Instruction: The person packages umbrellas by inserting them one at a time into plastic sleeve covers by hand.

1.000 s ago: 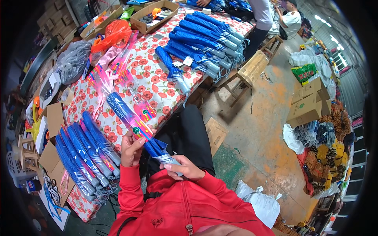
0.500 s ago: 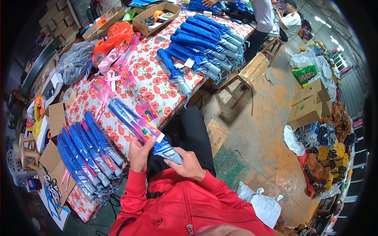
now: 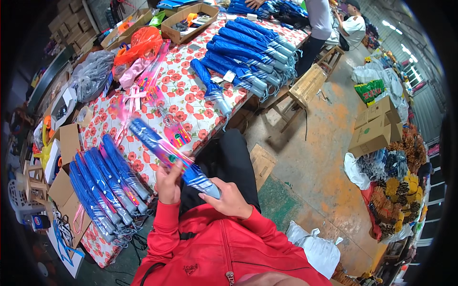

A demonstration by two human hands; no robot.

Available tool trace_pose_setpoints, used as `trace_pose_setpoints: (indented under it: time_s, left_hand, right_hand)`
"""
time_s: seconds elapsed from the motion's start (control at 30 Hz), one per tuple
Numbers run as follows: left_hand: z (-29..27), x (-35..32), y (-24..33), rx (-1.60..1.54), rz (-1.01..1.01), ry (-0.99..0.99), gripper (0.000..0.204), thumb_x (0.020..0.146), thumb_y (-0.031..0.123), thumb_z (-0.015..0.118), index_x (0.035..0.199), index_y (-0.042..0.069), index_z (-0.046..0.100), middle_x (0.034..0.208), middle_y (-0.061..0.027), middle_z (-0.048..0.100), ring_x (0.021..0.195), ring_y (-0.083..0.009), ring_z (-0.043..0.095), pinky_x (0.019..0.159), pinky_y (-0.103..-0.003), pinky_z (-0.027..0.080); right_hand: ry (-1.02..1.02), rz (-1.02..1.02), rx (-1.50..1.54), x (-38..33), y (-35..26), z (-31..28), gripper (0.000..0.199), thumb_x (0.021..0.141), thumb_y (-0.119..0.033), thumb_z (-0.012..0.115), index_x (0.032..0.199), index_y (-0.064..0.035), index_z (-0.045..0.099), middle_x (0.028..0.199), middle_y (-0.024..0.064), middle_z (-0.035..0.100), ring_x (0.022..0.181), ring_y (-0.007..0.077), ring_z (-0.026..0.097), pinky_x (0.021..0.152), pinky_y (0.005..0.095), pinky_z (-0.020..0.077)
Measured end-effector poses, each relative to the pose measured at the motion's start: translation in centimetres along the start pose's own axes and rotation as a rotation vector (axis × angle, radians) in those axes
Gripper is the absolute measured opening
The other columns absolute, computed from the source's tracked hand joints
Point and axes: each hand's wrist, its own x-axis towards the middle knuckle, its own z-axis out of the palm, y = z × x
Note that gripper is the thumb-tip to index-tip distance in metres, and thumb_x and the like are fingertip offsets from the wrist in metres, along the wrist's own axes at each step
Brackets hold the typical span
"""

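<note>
Across my lap I hold a folded blue umbrella [image 3: 194,176] with a grey handle, tilted toward the table. My right hand [image 3: 226,198] is closed round its handle end. Higher up the umbrella, my left hand [image 3: 171,183] grips a clear and pink plastic sleeve [image 3: 164,145] that covers much of the umbrella; its fingers are partly hidden. The sleeve's blurred end reaches past the umbrella's tip. More flat pink sleeves [image 3: 179,136] lie on the table just beyond. On my left rests a row of sleeved blue umbrellas [image 3: 102,186], handles toward me.
Unsleeved blue umbrellas [image 3: 248,52] are piled on the flowered tablecloth [image 3: 179,76]. Behind them sits an open cardboard box [image 3: 188,24]. An orange bag [image 3: 143,45] and a grey plastic bag [image 3: 90,76] lie at left. A wooden bench [image 3: 307,86] stands right; co-workers are beyond.
My left hand's fingers have curled in over the sleeve, and the white label seen near its lower edge no longer shows. The right hand stays at the handle.
</note>
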Motion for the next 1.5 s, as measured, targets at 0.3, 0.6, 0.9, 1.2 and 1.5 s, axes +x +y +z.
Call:
trace_pose_setpoints:
  time_s: [0.3,0.6,0.9,1.2,1.5]
  left_hand:
    - [-0.2,-2.3,-3.1,0.102,-0.081,-0.026,0.035,0.094,0.002,0.065,0.126,-0.003,0.053,0.115,-0.0156,0.069,0.098,-0.0217,0.069,0.087,-0.03,0.056]
    - [2.5,-1.1,-0.4,-0.076,0.026,0.067,0.032,0.097,0.007,0.06,0.126,-0.002,0.052,0.113,-0.0146,0.066,0.095,-0.0233,0.068,0.081,-0.031,0.056]
    - [2.3,-2.2,-1.2,-0.07,-0.01,0.095,0.028,0.096,0.005,0.057,0.123,-0.002,0.051,0.107,-0.0135,0.064,0.09,-0.0219,0.066,0.078,-0.032,0.056]
    - [3.0,-3.2,-1.3,0.036,-0.092,0.041,0.026,0.097,0.007,0.056,0.121,-0.001,0.051,0.109,-0.0152,0.063,0.089,-0.0222,0.066,0.077,-0.032,0.056]
    - [3.9,-3.1,-1.9,-0.05,-0.094,0.15,0.028,0.097,0.012,0.057,0.121,-0.001,0.053,0.09,-0.0101,0.06,0.069,-0.0167,0.058,0.062,-0.028,0.051]
  right_hand:
    - [0.112,-0.144,-0.369,0.2,0.9,-0.1,0.037,0.084,-0.021,0.076,0.113,-0.0022,0.062,0.084,0.0162,0.07,0.066,0.0332,0.067,0.057,0.0367,0.0492]
    - [-0.133,-0.002,0.077,0.0,-0.8,-0.9,0.035,0.09,-0.023,0.071,0.115,-0.0017,0.06,0.084,0.0142,0.07,0.062,0.0292,0.064,0.058,0.0346,0.048]
    - [-0.464,0.242,0.285,-0.2,-0.3,-2.0,0.032,0.095,-0.027,0.069,0.111,-0.0004,0.059,0.081,0.01,0.068,0.062,0.0209,0.06,0.058,0.0315,0.0446]
    - [-0.426,0.194,0.286,0.1,-0.3,-2.0,0.028,0.095,-0.026,0.07,0.105,-0.0008,0.061,0.076,0.0106,0.067,0.061,0.0213,0.058,0.058,0.0315,0.0441]
    - [-0.268,0.058,0.146,-0.6,0.4,-0.3,0.027,0.089,-0.023,0.074,0.1,-0.001,0.062,0.076,0.0105,0.066,0.06,0.0217,0.056,0.06,0.0324,0.0452]
